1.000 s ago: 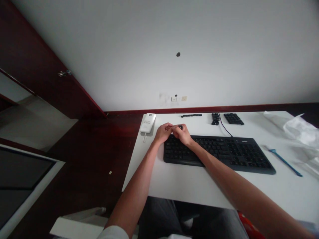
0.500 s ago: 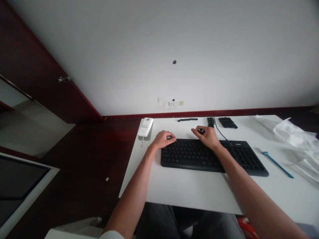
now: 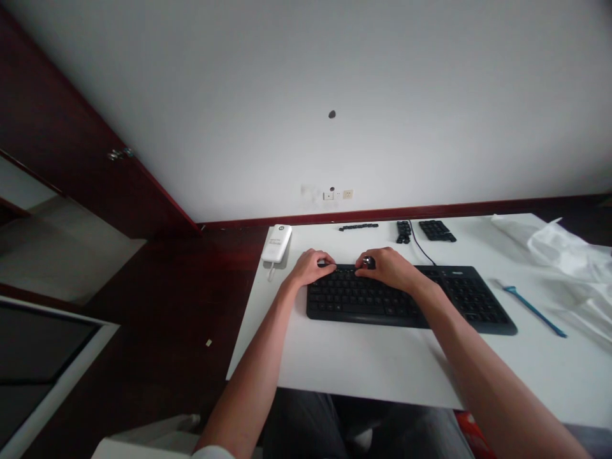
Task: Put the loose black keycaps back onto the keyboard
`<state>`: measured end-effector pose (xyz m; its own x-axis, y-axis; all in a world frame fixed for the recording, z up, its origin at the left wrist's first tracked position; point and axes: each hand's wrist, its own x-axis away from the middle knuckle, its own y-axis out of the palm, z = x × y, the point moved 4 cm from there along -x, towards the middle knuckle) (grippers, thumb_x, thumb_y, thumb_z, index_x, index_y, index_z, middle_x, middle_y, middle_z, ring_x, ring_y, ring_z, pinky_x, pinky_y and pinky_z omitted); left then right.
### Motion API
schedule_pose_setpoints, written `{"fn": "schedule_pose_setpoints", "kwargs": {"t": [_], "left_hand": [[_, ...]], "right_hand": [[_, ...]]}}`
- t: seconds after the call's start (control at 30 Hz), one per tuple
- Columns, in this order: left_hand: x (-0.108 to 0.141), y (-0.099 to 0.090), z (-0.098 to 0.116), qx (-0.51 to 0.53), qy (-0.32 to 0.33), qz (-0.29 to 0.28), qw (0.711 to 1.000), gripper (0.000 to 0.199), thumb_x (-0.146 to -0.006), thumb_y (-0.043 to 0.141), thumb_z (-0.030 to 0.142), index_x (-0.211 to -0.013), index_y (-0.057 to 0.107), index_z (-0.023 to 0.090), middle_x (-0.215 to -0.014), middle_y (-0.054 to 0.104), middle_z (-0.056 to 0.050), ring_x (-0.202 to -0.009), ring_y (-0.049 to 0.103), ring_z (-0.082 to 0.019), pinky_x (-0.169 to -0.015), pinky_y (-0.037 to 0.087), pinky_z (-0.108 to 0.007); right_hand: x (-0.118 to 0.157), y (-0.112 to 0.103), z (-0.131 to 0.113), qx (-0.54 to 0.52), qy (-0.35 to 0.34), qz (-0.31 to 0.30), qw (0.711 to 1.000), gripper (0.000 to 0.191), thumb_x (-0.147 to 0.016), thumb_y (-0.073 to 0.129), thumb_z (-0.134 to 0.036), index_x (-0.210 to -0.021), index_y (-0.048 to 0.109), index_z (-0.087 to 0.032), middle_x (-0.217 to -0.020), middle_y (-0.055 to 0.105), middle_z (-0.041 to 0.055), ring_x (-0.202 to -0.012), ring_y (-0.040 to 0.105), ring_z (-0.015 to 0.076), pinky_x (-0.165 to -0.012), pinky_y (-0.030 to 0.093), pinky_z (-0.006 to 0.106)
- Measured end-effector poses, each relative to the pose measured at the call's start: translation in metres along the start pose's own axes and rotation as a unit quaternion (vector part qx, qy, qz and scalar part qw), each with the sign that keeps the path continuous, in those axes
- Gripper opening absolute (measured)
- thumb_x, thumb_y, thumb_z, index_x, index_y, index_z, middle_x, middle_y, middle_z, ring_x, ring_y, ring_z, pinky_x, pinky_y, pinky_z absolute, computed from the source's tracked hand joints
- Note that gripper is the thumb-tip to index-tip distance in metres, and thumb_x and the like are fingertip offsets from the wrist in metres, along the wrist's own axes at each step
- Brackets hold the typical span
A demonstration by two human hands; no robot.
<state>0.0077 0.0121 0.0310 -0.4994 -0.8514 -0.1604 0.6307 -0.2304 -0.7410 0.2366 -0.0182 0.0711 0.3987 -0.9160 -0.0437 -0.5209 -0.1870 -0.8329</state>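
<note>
A black keyboard (image 3: 368,316) lies on the white table (image 3: 363,370). At its upper left corner my left hand (image 3: 312,266) rests with thumb and fingers curled together; anything between them is too small to make out. My right hand (image 3: 387,268) is over the top row of keys, its fingers closed around a small dark, shiny object (image 3: 368,261) that I cannot identify. Behind the keyboard lie a row of loose keycaps (image 3: 358,227), a small cluster of keycaps (image 3: 403,232) and a larger block of keycaps (image 3: 437,231).
A white device (image 3: 277,243) with a strap lies at the table's left edge. On the right are a blue brush (image 3: 535,310) and crumpled white plastic (image 3: 564,248). A black cable (image 3: 421,247) runs back from the keyboard. The wall stands behind the table.
My right hand has moved left and slightly down with the small shiny object, closer to my left hand. My left hand has barely moved. The view has shifted slightly.
</note>
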Motion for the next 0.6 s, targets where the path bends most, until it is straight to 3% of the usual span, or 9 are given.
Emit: {"fn": "schedule_pose_setpoints", "kwargs": {"t": [0.27, 0.43, 0.6], "left_hand": [[0.0, -0.001, 0.002, 0.004, 0.005, -0.002, 1.0, 0.015, -0.091, 0.069, 0.035, -0.093, 0.08, 0.024, -0.099, 0.079, -0.001, -0.098, 0.066, -0.022, -0.099, 0.047, -0.035], [0.0, -0.001, 0.002, -0.008, 0.003, -0.002, 1.0, 0.015, -0.092, 0.069, 0.035, -0.094, 0.08, 0.025, -0.1, 0.08, -0.001, -0.098, 0.067, -0.022, -0.1, 0.048, -0.036], [0.0, -0.001, 0.002, -0.004, 0.005, -0.001, 1.0, 0.018, -0.094, 0.065, 0.034, -0.095, 0.08, 0.024, -0.1, 0.08, -0.001, -0.1, 0.068, -0.022, -0.103, 0.048, -0.036]], "right_hand": [[0.002, -0.002, -0.002, 0.058, 0.001, 0.004, 0.998, 0.017, -0.089, 0.068, -0.031, -0.098, 0.082, -0.027, -0.086, 0.08, 0.0028, -0.077, 0.072, 0.0224, -0.075, 0.049, 0.031], [0.0, 0.002, -0.009, 0.004, -0.03, 0.064, 0.997, 0.018, -0.091, 0.066, -0.025, -0.101, 0.081, -0.027, -0.102, 0.082, 0.0032, -0.093, 0.075, 0.0254, -0.088, 0.054, 0.035], [-0.004, 0.02, -0.018, -0.029, -0.078, 0.056, 0.995, 0.021, -0.093, 0.065, -0.022, -0.107, 0.08, -0.026, -0.108, 0.081, 0.0042, -0.099, 0.076, 0.0262, -0.092, 0.056, 0.038]]}}
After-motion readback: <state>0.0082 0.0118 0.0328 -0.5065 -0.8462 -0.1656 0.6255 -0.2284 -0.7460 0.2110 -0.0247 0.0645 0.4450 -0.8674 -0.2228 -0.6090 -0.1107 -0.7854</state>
